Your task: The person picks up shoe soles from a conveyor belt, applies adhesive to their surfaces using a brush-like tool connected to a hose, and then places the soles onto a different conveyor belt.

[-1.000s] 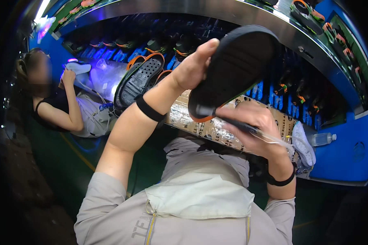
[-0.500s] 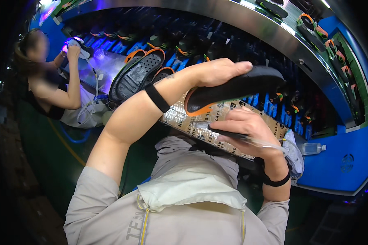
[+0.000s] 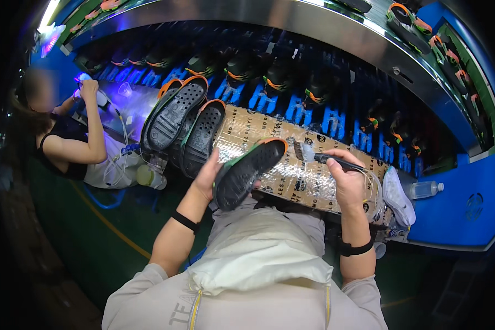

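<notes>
My left hand (image 3: 208, 175) grips a black shoe sole (image 3: 247, 175) with an orange and green rim, tilted over the near edge of the work surface, above my lap. The thumb side shows at its left; most of the fingers are hidden behind it. To the right, my right hand (image 3: 348, 184) is closed around the dark handle of a brush (image 3: 325, 159) with a pale tip pointing left. A thin clear tube runs from the handle past my wrist. Tip and sole are apart.
Perforated black soles (image 3: 203, 135) rest to the left on the cardboard-covered bench (image 3: 319, 190). Behind runs a row of blue holders (image 3: 297, 110) carrying dark shoe parts. A white shoe form (image 3: 397, 198) and a clear bottle (image 3: 426, 190) stand right. A co-worker (image 3: 74, 143) sits left.
My left hand has come down and toward me with the sole, which now hangs lower and turned over. My right hand has drawn to the right, still holding the brush.
</notes>
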Motion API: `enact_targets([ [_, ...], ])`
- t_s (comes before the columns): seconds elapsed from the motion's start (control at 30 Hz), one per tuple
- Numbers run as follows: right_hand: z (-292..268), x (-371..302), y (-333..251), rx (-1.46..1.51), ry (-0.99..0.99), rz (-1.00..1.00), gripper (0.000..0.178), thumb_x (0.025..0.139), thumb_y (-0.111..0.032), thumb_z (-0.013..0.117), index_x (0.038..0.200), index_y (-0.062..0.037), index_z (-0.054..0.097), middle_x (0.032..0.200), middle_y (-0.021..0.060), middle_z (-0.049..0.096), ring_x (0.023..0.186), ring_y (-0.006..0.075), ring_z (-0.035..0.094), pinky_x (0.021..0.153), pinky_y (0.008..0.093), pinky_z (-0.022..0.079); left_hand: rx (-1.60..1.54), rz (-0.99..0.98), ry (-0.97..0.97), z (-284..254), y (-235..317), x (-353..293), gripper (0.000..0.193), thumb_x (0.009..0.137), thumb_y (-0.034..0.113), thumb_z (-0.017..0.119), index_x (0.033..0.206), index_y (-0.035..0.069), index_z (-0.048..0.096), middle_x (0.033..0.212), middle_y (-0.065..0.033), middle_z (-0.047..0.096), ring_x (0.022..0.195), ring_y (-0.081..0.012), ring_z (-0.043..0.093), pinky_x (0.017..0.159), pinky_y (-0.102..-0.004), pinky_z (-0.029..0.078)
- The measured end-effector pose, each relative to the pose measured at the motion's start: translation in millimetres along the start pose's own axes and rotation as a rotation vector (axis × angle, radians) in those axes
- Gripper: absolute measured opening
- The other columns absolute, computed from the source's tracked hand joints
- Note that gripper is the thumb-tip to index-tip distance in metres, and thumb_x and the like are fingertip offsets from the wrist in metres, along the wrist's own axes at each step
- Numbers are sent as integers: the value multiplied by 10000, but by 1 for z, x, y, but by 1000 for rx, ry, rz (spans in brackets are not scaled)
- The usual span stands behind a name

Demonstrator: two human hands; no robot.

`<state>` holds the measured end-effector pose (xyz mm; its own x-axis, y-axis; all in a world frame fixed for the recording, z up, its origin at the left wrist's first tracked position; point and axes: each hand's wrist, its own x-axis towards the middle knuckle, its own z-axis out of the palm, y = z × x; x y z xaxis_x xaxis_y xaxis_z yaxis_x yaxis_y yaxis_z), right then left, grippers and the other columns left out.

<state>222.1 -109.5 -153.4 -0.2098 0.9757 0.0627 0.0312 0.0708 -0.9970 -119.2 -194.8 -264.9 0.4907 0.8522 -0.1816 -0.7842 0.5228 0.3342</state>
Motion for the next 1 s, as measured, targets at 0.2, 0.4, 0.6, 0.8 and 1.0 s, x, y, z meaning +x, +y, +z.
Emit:
enact_targets([
  [0.2, 31, 8, 17, -33, 33, 92, 174, 962, -100, 762, 1108, -7, 783, 918, -2, 723, 817, 71, 621, 732, 247, 497, -187, -43, 8, 12, -42, 26, 731, 1127, 460, 287, 1603, -75, 431, 1523, -331, 573, 1376, -476, 611, 1194, -581, 480],
  [0.4, 61, 36, 5, -116, 191, -109, 175, 936, -103, 767, 1069, 9, 787, 822, 60, 750, 738, 101, 662, 696, 286, 536, -103, 84, -50, 45, -59, 52, 738, 1020, 392, 360, 1588, -69, 455, 1546, -284, 573, 1414, -418, 593, 1222, -545, 465],
  [0.6, 77, 13, -10, -471, 19, -515, 187, 888, -129, 783, 1036, -16, 773, 949, 196, 769, 859, 380, 742, 781, 462, 582, -150, 235, 9, 37, -65, 69, 681, 1042, 432, 364, 1492, -28, 585, 1439, -219, 678, 1280, -340, 703, 1143, -487, 550],
  [0.8, 53, -7, -63, -618, -522, -344, 169, 874, -156, 750, 967, -22, 796, 908, 209, 776, 819, 415, 755, 786, 480, 615, 7, 322, -23, 62, -59, 80, 779, 1108, 560, 184, 1535, 15, 541, 1450, -224, 654, 1351, -360, 638, 1199, -523, 487],
  [1.0, 67, 31, -48, -394, 170, -609, 222, 878, -59, 790, 1095, -13, 778, 886, 163, 730, 770, 359, 705, 710, 454, 557, -86, 292, -175, 78, -65, 72, 731, 1116, 567, 235, 1627, 94, 460, 1528, -189, 611, 1363, -374, 645, 1168, -547, 535],
])
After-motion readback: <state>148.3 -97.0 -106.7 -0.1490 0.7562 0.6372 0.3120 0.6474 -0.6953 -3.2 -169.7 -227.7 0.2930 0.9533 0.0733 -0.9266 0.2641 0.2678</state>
